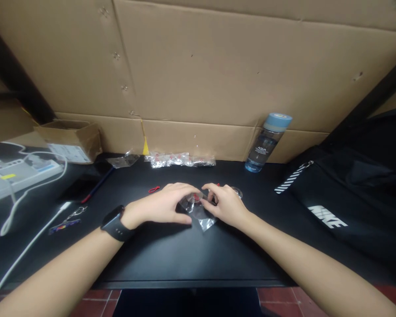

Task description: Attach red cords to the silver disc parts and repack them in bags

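Note:
A clear plastic bag (204,220) with something red and round inside lies between my hands on the black table. My left hand (170,202), below a black watch, is at the bag's left side with thumb and fingers apart. On the right side, my right hand (226,204) has its thumb and index finger closed on the bag's edge. A clear round piece (237,192) shows just behind my right hand, partly covered by it. Left of them lies a small red loop (154,189).
Several clear packets (174,160) line the cardboard wall (218,66). A water bottle (265,145) stands behind on the right, beside a black bag (350,193). At left are a carton (74,138), a power strip (23,174), a white cable and a keychain (66,224).

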Tool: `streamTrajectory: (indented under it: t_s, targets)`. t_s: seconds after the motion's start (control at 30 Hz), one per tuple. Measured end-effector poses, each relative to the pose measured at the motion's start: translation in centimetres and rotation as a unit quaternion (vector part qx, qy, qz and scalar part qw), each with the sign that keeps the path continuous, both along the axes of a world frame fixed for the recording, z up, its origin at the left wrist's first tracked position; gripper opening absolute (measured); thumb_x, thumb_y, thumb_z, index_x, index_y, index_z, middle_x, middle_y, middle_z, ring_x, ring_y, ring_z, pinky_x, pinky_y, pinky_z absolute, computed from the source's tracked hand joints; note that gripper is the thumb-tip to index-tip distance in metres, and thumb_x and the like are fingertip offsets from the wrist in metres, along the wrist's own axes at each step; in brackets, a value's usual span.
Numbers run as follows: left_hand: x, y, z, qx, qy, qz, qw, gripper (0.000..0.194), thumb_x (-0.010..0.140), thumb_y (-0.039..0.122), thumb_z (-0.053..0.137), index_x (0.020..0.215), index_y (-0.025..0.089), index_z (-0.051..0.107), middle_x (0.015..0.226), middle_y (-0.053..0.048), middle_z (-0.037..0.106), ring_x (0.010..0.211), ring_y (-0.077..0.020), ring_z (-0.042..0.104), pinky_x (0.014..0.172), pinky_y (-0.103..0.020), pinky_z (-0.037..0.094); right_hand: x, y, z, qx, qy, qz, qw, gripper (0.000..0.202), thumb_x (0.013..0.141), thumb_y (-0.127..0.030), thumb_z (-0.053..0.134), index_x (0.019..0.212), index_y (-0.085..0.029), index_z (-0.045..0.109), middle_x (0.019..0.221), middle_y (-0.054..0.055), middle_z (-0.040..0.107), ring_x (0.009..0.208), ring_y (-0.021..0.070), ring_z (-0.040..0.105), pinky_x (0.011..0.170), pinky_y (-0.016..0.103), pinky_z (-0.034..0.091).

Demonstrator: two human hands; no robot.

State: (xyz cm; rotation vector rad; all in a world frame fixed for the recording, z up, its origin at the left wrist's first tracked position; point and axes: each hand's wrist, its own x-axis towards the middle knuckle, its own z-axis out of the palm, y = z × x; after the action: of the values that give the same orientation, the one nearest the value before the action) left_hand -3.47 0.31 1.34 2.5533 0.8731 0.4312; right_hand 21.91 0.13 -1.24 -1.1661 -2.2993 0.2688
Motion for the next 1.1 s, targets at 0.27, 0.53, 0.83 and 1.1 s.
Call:
streamTrajectory:
  t_s: [0.27,0.53,0.83,1.1]
  targets:
    - [1.6,-0.8,-0.6,0.032,-0.029,0.042,0.998,0.038,0.084,0.032,0.082,0.113,0.024,0.059,0.111,-0.005,0.068,0.106,-0.0262,0.062,0.096,-0.041,0.045,2.3,0.0,2.7,-0.106,0.028,0.183,0.977,0.022,0.099,-0.027,0.061,0.120,-0.023,0.061,0.084,-0.002,0.075,0.070,0.0149,0.068,0.069,0.026,0.051]
    - [0.1,1.0,-0.2,0.118,-0.028,0.109,0.987,0.025,0.084,0.034,0.082,0.100,0.024,0.065,0.109,-0.003,0.072,0.109,-0.0266,0.062,0.095,-0.041,0.043,2.5,0.7,1.6,-0.007,-0.013,0.156,0.988,0.021,0.090,-0.021,0.073,0.110,-0.023,0.069,0.103,0.004,0.073,0.085,0.0175,0.067,0.080,0.030,0.055]
    - [-0.1,1.5,-0.9,0.121,-0.012,0.106,0.987,0.017,0.086,0.042,0.082,0.092,0.027,0.075,0.103,-0.002,0.076,0.116,-0.0281,0.063,0.099,-0.043,0.038,1.7,1.7,-0.2,0.041,0.013,0.152,0.987,0.010,0.101,-0.025,0.065,0.101,-0.023,0.075,0.099,0.005,0.073,0.093,0.0195,0.068,0.087,0.033,0.055]
    - [-0.6,1.4,-0.2,0.100,-0.011,0.085,0.991,0.009,0.091,0.038,0.078,0.091,0.029,0.079,0.098,0.000,0.078,0.107,-0.0248,0.068,0.098,-0.040,0.038,2.2,1.4,1.1,0.027,0.014,0.148,0.989,0.008,0.099,-0.021,0.067,0.095,-0.023,0.074,0.106,0.005,0.072,0.096,0.0198,0.065,0.093,0.037,0.051]
